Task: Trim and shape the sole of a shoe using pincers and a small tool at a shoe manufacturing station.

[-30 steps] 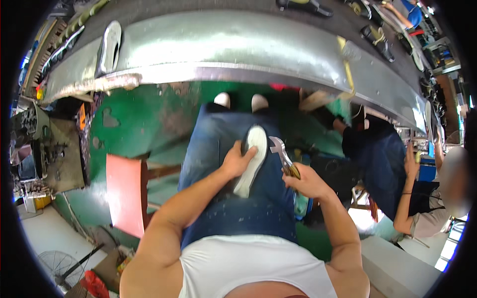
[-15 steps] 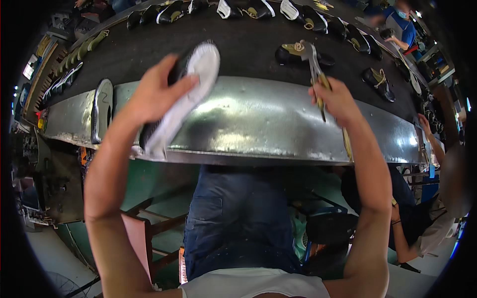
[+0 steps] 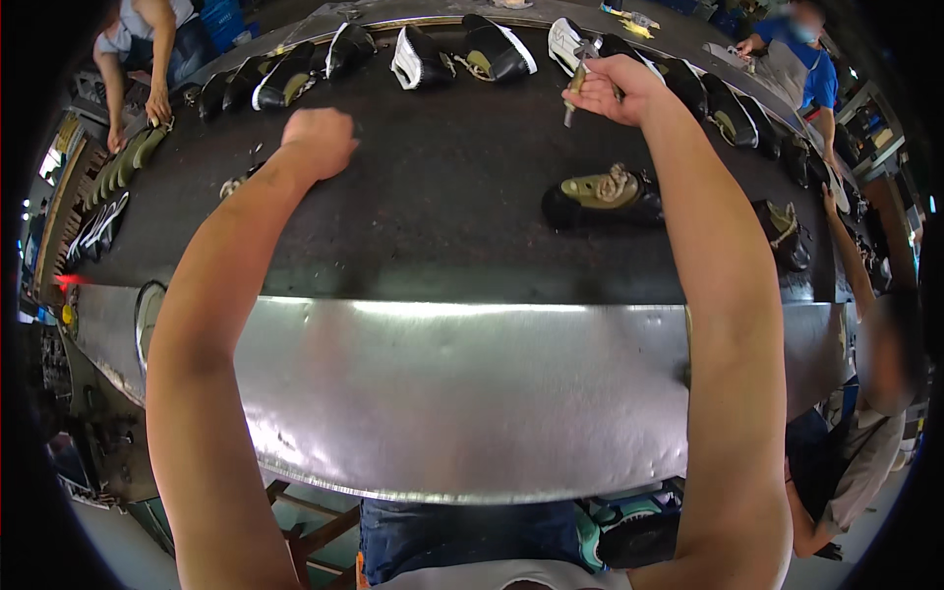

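Observation:
My right hand [image 3: 621, 90] is raised over the far side of the dark tabletop, fingers wrapped round the handles of metal pincers [image 3: 578, 79]. Behind the pincers, in the far row, stands a shoe with a white underside [image 3: 563, 41]. My left hand [image 3: 323, 141] is curled closed over the left part of the tabletop. Its fingers face away, so anything in them is hidden. Close to my left forearm a laced shoe [image 3: 234, 185] shows only in part. A black shoe with an olive lining and bunched lace [image 3: 602, 200] lies left of my right forearm.
Several black shoes [image 3: 500, 51] line the table's far edge. A metal-sheet strip [image 3: 472, 393] covers its near edge. Olive pieces [image 3: 123, 169] lie at the left, near a person's hands [image 3: 155, 106]. Other people [image 3: 801, 59] are at the far right and near right [image 3: 865, 442].
Both hands have moved away from me across the table, the right one carrying the pincers. The white-soled shoe from my left hand is no longer visible there. The view has shifted farther over the table.

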Demonstrator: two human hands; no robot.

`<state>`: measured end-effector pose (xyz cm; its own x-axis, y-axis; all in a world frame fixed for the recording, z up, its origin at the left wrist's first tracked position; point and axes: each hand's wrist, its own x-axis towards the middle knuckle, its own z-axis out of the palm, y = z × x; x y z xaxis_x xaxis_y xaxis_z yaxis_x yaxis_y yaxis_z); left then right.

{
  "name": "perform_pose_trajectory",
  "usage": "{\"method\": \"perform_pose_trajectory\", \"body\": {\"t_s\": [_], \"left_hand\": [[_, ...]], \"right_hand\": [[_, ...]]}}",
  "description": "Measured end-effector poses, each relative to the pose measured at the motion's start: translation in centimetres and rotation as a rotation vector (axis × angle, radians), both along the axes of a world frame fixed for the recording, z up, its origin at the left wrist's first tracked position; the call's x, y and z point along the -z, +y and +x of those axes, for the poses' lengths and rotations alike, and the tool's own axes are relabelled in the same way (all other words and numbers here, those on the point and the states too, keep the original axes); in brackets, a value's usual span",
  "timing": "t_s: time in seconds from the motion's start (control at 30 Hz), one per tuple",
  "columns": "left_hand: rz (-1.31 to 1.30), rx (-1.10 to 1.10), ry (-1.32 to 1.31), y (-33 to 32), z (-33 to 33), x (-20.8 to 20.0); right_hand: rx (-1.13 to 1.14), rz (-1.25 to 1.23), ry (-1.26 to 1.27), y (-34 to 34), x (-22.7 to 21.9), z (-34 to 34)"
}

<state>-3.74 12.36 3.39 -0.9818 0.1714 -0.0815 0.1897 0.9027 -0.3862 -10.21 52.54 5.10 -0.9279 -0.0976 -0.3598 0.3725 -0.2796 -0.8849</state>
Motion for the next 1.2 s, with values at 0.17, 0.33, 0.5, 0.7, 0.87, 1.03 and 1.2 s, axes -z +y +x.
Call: {"method": "perform_pose_trajectory", "body": {"t_s": [0.17, 0.33, 0.5, 0.7, 0.87, 1.03, 1.2], "left_hand": [[0.332, 0.445, 0.347, 9.5, -8.2, 5.9], [0.433, 0.356, 0.241, 19.8, -15.5, 7.5], [0.656, 0.117, 0.19, 19.0, -18.3, 8.4], [1.107, 0.294, 0.349, 10.1, -10.6, 5.6], [1.424, 0.377, 0.164, -2.1, 13.5, 0.6], [1.212, 0.449, 0.248, -12.6, 33.0, 1.1], [0.615, 0.258, 0.099, -13.1, 42.8, -2.1]], "right_hand": [[0.124, -0.04, 0.018, -1.3, 3.5, -6.2], [0.127, 0.087, -0.044, 0.1, 5.9, -7.7], [0.183, 0.119, 0.018, 0.4, 6.7, -8.2], [0.313, 0.239, 0.098, -1.1, 4.5, -4.0], [0.07, 0.342, 0.282, -1.2, -0.6, 4.1], [-0.013, 0.43, 0.468, -3.8, -4.4, 19.5], [-0.019, 0.313, 0.465, -5.5, -7.3, 38.6]]}}
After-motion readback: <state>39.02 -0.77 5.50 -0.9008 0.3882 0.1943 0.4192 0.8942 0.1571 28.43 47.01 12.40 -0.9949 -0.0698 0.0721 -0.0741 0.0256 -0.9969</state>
